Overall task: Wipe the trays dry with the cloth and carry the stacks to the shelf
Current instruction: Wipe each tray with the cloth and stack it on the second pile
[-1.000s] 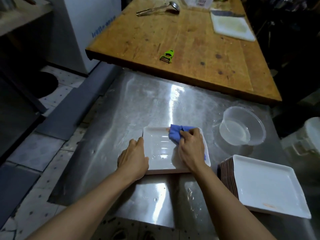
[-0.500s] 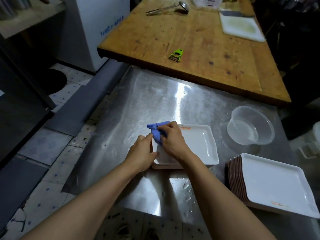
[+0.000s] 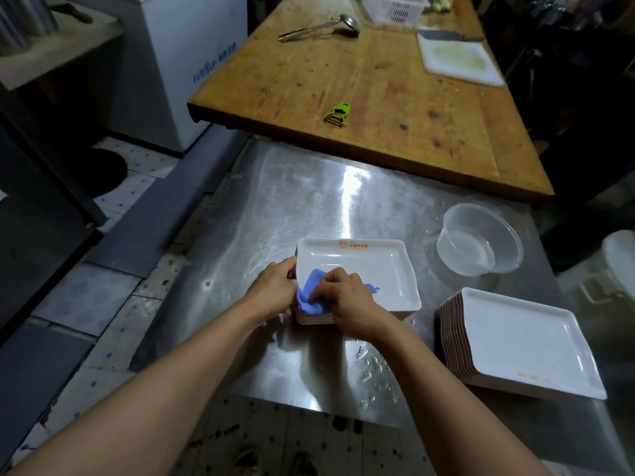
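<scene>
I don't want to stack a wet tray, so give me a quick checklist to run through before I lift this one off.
1. Cloth in hand: ok. The right hand grips the blue cloth on the tray.
2. Tray steadied: ok. The left hand holds the left edge of the white tray.
3. Tray fully dry: cannot tell. Glare hides any film.
4. Set-down spot: not ok. Water drops lie on the steel table near you.
5. Other stack square: ok, edges look aligned.
6. Clear bowl out of the way: ok, it stands apart from both stacks.
</scene>
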Action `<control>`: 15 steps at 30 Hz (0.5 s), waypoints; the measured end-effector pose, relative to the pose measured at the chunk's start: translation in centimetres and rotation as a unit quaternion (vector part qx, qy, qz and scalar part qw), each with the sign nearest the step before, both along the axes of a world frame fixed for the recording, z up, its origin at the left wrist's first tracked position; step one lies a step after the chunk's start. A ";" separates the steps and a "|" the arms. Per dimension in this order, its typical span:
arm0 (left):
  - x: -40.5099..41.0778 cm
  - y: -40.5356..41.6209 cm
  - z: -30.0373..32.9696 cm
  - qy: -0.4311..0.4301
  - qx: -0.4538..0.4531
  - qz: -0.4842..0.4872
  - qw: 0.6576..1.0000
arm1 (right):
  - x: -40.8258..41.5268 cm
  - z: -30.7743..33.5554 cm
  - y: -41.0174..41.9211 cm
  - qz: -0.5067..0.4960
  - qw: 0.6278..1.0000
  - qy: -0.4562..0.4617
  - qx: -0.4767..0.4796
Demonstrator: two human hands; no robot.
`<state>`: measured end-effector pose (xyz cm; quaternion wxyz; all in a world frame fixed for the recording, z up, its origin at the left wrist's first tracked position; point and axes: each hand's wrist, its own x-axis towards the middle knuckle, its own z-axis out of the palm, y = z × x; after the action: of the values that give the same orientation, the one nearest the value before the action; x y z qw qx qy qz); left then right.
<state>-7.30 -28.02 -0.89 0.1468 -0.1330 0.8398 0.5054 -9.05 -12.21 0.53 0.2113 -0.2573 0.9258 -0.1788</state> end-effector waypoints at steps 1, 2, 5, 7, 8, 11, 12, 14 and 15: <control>0.0 0.2 0.0 0.003 -0.033 0.007 0.999 | 0.2 0.0 0.1 0.001 1.000 0.005 0.000; -0.1 0.4 0.0 0.008 -0.065 0.015 0.998 | 0.3 0.0 0.1 0.004 1.000 0.008 -0.001; -0.3 1.2 0.0 0.019 -0.136 0.041 0.990 | 0.6 -0.3 0.4 0.011 1.000 0.026 -0.008; -0.5 1.7 -0.1 0.014 -0.181 0.045 0.982 | 0.8 -0.5 0.9 0.008 0.998 0.056 -0.005; -0.5 1.8 -0.1 0.007 -0.201 0.042 0.979 | 0.9 -0.7 1.4 0.002 0.997 0.072 -0.001; -0.9 2.0 -0.3 -0.010 -0.232 0.036 0.972 | 1.3 -1.0 3.2 -0.050 0.993 0.106 0.008; -1.0 2.1 -0.3 -0.011 -0.238 0.035 0.971 | 1.2 -1.0 4.1 -0.069 0.991 0.112 0.012; -1.0 2.1 -0.3 -0.012 -0.243 0.037 0.969 | 0.7 -0.8 5.9 -0.102 0.987 0.120 0.027; -1.0 2.1 -0.4 -0.012 -0.242 0.036 0.970 | 0.3 -0.7 6.9 -0.118 0.985 0.120 0.033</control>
<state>-8.33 -25.88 -1.29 0.1021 -0.2010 0.9298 0.2909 -8.79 -5.33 -0.19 0.0848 -0.1588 0.9737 -0.1398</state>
